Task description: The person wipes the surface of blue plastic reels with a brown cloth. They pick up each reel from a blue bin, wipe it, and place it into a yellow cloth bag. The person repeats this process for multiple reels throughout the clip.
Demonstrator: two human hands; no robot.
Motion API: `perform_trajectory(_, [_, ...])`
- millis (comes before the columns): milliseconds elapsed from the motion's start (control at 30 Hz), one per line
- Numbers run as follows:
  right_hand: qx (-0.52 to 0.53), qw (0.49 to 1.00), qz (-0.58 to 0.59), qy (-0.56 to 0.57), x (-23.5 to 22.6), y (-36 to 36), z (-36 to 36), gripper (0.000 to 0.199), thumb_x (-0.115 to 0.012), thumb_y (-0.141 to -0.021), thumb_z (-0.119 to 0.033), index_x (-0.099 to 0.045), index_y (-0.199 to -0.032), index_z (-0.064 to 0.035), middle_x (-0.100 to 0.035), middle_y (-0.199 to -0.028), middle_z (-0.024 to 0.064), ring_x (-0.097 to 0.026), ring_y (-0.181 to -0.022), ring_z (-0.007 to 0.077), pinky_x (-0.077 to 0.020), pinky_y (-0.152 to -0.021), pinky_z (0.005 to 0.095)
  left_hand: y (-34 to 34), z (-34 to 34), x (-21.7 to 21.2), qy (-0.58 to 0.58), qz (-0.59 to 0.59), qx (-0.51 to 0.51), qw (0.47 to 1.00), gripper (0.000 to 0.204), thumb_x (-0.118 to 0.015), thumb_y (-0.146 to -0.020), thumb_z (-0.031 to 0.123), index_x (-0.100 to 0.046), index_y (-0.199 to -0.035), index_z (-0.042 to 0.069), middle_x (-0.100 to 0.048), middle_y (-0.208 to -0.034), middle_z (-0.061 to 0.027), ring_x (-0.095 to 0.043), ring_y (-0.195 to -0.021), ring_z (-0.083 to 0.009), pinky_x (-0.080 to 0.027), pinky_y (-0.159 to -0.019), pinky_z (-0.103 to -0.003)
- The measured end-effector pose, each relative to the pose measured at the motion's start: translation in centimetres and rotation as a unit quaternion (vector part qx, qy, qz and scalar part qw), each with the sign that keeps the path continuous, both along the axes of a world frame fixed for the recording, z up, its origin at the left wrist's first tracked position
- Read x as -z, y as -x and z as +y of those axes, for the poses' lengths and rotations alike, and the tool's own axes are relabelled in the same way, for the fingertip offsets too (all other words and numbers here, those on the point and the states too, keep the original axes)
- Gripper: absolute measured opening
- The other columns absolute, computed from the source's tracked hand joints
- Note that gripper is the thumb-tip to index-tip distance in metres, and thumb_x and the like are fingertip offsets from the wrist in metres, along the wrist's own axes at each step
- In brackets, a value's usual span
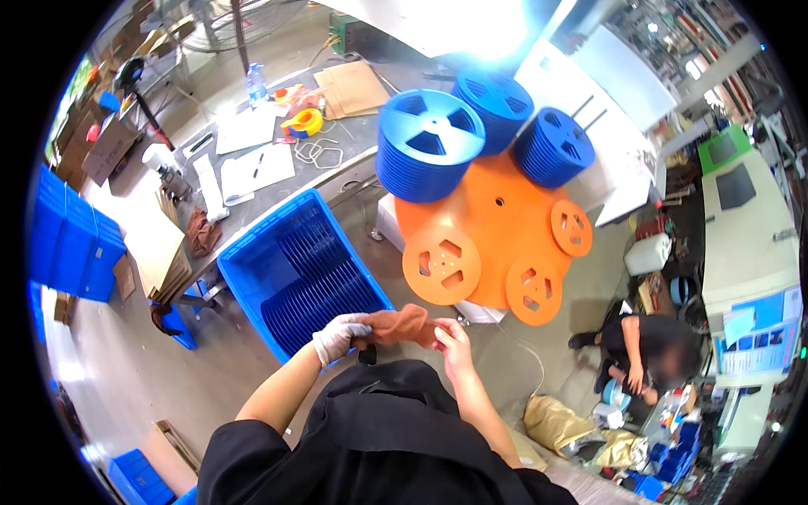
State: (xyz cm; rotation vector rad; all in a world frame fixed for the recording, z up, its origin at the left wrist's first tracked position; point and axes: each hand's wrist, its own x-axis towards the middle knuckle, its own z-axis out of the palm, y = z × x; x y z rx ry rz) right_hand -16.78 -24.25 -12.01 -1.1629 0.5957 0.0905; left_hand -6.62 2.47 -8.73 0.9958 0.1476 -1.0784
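Observation:
My left hand point(338, 338), in a pale grey glove, grips one end of a brown cloth point(397, 326). The bare fingers of my right hand point(454, 343) pinch its other end. Crumpled, the cloth stretches between them in front of my body. Just beyond my left hand stands a blue crate point(244, 271) with rows of dark blue discs point(313, 295) set on edge. Ahead and to the right is an orange round table point(497, 231) with cut-out discs at its rim. It carries stacks of blue reels point(429, 139), point(497, 105), point(555, 150).
A grey workbench point(290, 189) at the left holds papers, cardboard point(352, 88), yellow tape point(305, 123), a bottle point(256, 82) and another brown cloth point(203, 232). Blue crates point(76, 236) are stacked far left. At the right, a person point(648, 349) bends over near a pale machine point(749, 244).

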Motion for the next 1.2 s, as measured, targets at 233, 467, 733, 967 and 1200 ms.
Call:
perform_trajectory(233, [-0.191,0.969,0.019,0.158,3.8,-12.1,2.1,0.045,-0.063,-0.09,-0.021,-0.048,-0.129,-0.0028,-0.054,-0.124,0.0099,-0.054,-0.107,0.0164,-0.0469,-0.086,0.0299,-0.2,6.9,1.2,0.044,0.083,-0.328,0.94,0.037,-0.056,-0.091,0.014,-0.052,-0.127,0.009,-0.064,-0.115,-0.009,-0.064,-0.105,-0.0236,-0.054,-0.088,-0.037])
perform_trajectory(467, [-0.235,0.834,-0.087,0.492,3.2,-32.0,-3.1,0.069,-0.073,-0.079,-0.028,-0.043,-0.135,-0.0001,-0.044,-0.138,0.0196,-0.041,-0.13,0.0321,-0.0337,-0.108,0.04,4.2,10.3,2.2,0.022,0.067,-0.416,0.907,0.03,-0.059,-0.093,0.027,-0.058,-0.115,0.007,-0.064,-0.108,-0.0082,-0.064,-0.099,-0.0234,-0.053,-0.086,-0.037])
perform_trajectory(733, [-0.531,0.568,-0.043,0.627,3.4,-52.3,-5.8,0.068,-0.081,-0.063,-0.04,-0.062,-0.118,-0.0042,-0.065,-0.112,0.0173,-0.06,-0.106,0.0341,-0.0475,-0.093,0.0401,8.3,4.8,1.8,-0.148,0.17,-0.55,0.804,0.028,-0.051,-0.095,0.016,-0.058,-0.119,0.004,-0.062,-0.111,-0.0083,-0.063,-0.099,-0.0224,-0.053,-0.084,-0.034])
perform_trajectory(967, [-0.655,0.628,0.092,0.411,7.6,-55.3,-5.9,0.057,-0.082,-0.063,-0.028,-0.067,-0.109,0.0001,-0.068,-0.106,0.0185,-0.065,-0.094,0.0268,-0.0495,-0.086,0.036,8.6,-2.3,1.4,-0.118,0.159,-0.55,0.811,0.039,-0.054,-0.094,0.025,-0.053,-0.126,0.003,-0.062,-0.115,-0.0089,-0.062,-0.1,-0.021,-0.051,-0.086,-0.034])
perform_trajectory(1200, [-0.549,0.572,0.036,0.608,8.6,-52.2,-5.3,0.057,-0.068,-0.066,-0.023,-0.058,-0.119,-0.0049,-0.066,-0.103,0.0243,-0.063,-0.1,0.0372,-0.0495,-0.091,0.0414,5.7,-3.6,-0.7,-0.127,0.176,-0.577,0.787,0.035,-0.053,-0.095,0.02,-0.054,-0.123,0.001,-0.064,-0.108,-0.0079,-0.064,-0.093,-0.0179,-0.053,-0.08,-0.03])
